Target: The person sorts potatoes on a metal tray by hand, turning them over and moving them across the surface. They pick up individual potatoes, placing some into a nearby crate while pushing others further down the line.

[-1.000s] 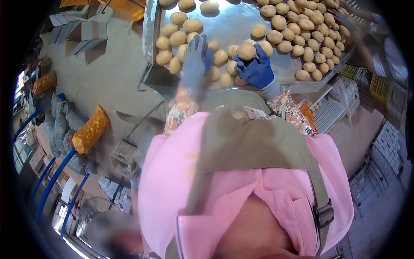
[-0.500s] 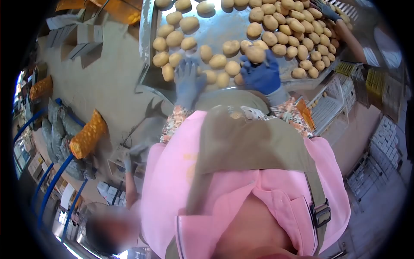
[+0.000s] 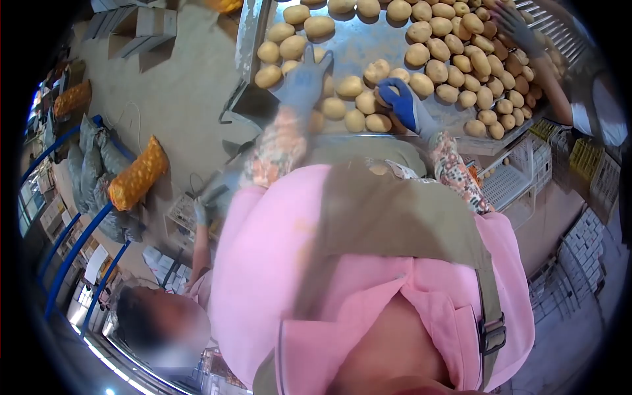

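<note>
Your left hand [image 3: 304, 78], in a grey-blue knit glove, lies flat with fingers spread open over the near-left potatoes [image 3: 351, 86] on the shiny steel table [image 3: 359, 43]; blur softens it. Your right hand [image 3: 401, 102], in a brighter blue glove, is curled just near of a knobbly potato [image 3: 377, 69]; you cannot tell whether it grips anything. The potatoes are smooth, tan and rounded, packed thicker at far right, where another person's gloved hand [image 3: 512, 25] rests. An orange mesh sack [image 3: 137, 176] lies on the floor, left.
</note>
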Demonstrator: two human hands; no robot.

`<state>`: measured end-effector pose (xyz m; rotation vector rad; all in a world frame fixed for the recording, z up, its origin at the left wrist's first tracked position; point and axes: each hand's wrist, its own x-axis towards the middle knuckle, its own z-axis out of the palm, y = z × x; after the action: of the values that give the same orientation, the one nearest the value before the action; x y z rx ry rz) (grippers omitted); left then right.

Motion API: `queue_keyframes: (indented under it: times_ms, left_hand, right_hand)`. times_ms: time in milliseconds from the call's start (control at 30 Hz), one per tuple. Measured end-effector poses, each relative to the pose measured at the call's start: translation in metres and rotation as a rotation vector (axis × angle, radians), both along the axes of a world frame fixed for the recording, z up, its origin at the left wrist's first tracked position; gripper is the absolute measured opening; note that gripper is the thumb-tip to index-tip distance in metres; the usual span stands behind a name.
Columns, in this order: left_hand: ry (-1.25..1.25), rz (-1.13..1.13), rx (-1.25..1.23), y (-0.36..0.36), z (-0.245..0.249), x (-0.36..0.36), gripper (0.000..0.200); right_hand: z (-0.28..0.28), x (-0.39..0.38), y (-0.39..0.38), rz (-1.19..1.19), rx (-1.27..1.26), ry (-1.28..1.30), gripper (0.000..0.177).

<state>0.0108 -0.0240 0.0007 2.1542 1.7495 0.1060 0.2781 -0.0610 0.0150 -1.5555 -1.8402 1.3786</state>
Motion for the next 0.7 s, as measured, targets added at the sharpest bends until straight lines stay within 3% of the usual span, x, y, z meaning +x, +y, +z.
queue_keyframes:
  times_ms: [33, 67, 100, 133, 167, 200, 233, 267, 333, 367, 400, 433, 500, 567, 600, 667, 700]
  left_hand:
    - [0.028, -0.061, -0.017, 0.015, 0.001, 0.001, 0.055]
    - [0.056, -0.119, -0.033, 0.030, 0.006, 0.003, 0.052]
    - [0.107, -0.165, -0.074, 0.043, 0.012, 0.002, 0.039]
    - [0.107, -0.165, -0.069, 0.056, 0.018, 0.002, 0.039]
    - [-0.059, -0.053, -0.247, 0.069, 0.016, 0.000, 0.034]
    - [-0.226, 0.057, -0.422, 0.077, 0.016, -0.003, 0.030]
    - [-0.153, -0.170, -0.270, 0.077, 0.022, -0.009, 0.031]
    - [-0.918, 0.339, -0.638, 0.063, 0.026, -0.001, 0.032]
    - [-1.577, 0.403, -0.857, 0.037, 0.009, -0.001, 0.035]
    - [-1.421, 0.003, -0.350, 0.025, 0.014, 0.003, 0.037]
    - [-1.241, 0.327, -0.773, 0.021, 0.018, 0.011, 0.045]
    - [-1.299, 0.277, -0.748, 0.012, 0.032, 0.022, 0.042]
    - [-1.361, 0.224, -0.716, -0.001, 0.052, 0.037, 0.042]
    - [-1.431, 0.508, -0.957, -0.009, 0.074, 0.048, 0.063]
    - [-1.435, 0.504, -0.954, -0.012, 0.090, 0.051, 0.063]
    - [-1.308, 0.522, -0.903, -0.017, 0.115, 0.054, 0.069]
    - [-1.188, 0.403, -0.819, -0.021, 0.116, 0.050, 0.074]
  right_hand:
    - [-0.005, -0.004, 0.004, 0.096, 0.144, 0.245, 0.025]
    - [0.004, -0.011, 0.007, 0.095, 0.149, 0.243, 0.025]
    - [0.021, -0.019, 0.009, -0.142, -0.339, 0.682, 0.026]
    - [0.031, -0.022, 0.011, -0.385, -0.842, 1.102, 0.026]
    - [0.019, -0.024, 0.009, -0.295, -0.558, 0.845, 0.028]
    - [0.012, -0.016, 0.007, -0.296, -0.551, 0.847, 0.028]
    - [0.019, -0.015, 0.008, -0.335, -0.706, 0.969, 0.029]
    - [0.026, -0.014, 0.010, -0.372, -0.858, 1.091, 0.030]
    - [0.042, -0.010, 0.005, -0.422, -0.760, 1.005, 0.037]
    - [0.048, -0.010, -0.001, -0.371, -0.667, 1.046, 0.041]
    - [0.054, -0.009, -0.006, -0.317, -0.580, 1.082, 0.046]
    - [0.060, -0.010, -0.006, -0.261, -0.482, 0.923, 0.055]
    - [0.080, -0.020, -0.005, -0.261, -0.451, 0.873, 0.058]
    - [0.077, -0.015, -0.010, -0.181, -0.462, 0.839, 0.068]
    - [0.088, -0.019, -0.009, -0.179, -0.458, 0.836, 0.068]
    - [0.112, -0.025, -0.007, -0.008, -0.364, 0.534, 0.070]
    - [0.118, -0.021, -0.006, 0.070, -0.440, 0.476, 0.072]
